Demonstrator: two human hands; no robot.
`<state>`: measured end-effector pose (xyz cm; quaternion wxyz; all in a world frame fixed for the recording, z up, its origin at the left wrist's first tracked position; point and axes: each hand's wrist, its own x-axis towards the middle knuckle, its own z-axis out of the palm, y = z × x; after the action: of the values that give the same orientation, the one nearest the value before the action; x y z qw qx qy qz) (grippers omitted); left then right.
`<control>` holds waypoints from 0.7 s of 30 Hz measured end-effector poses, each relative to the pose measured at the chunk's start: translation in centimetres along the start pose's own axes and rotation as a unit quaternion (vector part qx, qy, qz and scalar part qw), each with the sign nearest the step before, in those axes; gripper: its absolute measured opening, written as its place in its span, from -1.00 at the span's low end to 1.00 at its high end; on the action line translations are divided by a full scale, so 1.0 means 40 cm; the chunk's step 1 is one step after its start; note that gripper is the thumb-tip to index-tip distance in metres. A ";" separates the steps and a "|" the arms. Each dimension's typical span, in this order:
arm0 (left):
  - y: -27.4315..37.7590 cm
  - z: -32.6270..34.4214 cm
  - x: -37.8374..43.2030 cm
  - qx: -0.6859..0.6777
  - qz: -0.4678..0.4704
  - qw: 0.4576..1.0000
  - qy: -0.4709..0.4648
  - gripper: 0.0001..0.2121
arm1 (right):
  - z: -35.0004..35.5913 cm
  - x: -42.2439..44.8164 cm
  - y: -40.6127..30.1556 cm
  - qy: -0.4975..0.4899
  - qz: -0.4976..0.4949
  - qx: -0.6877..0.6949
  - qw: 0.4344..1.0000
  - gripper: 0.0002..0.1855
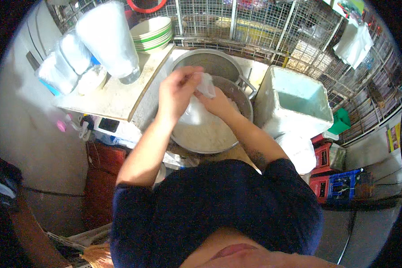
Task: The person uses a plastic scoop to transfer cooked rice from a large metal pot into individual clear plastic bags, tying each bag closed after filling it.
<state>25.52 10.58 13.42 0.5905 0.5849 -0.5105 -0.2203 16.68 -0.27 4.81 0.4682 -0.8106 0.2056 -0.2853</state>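
My left hand [178, 88] and my right hand [215, 102] meet above a large round metal pot [217, 147], whose contents are pale and partly hidden by my arms. Between the hands is a thin, translucent plastic bag [206, 85], bunched at its top; my fingers pinch it. A shiny, whitish rounded form [192, 112] shows just below my hands; whether it is the bag's lower part I cannot tell. Behind this pot stands a second metal pot [207, 60] with a side handle.
At the left, a worktop [120, 105] carries a stack of green-rimmed bowls [153, 35] and tall plastic-wrapped packs [107, 37]. At the right stand a whitish open bin [296, 117], a white bag [296, 152] and drink crates [343, 186]. Wire mesh [261, 26] rises behind the pots.
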 end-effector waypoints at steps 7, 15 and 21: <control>-0.206 0.017 -0.130 -0.030 -0.015 0.988 -0.153 -0.26 | 0.020 -0.020 -0.033 -0.001 -0.002 0.028 1.000 -0.51; -0.304 0.061 -0.196 0.040 -0.024 0.994 -0.095 -0.64 | 0.036 -0.094 -0.195 -0.129 -0.175 -0.025 0.976 -0.51; -0.315 0.016 -0.169 -0.279 -0.150 0.943 -0.097 -0.70 | -0.093 -0.120 -0.271 0.093 -0.397 -0.351 0.843 -0.50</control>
<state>26.65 13.34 -0.61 0.6378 0.4425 -0.3893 -0.4958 11.35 5.41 14.49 -0.0225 -0.9025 -0.0050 -0.4301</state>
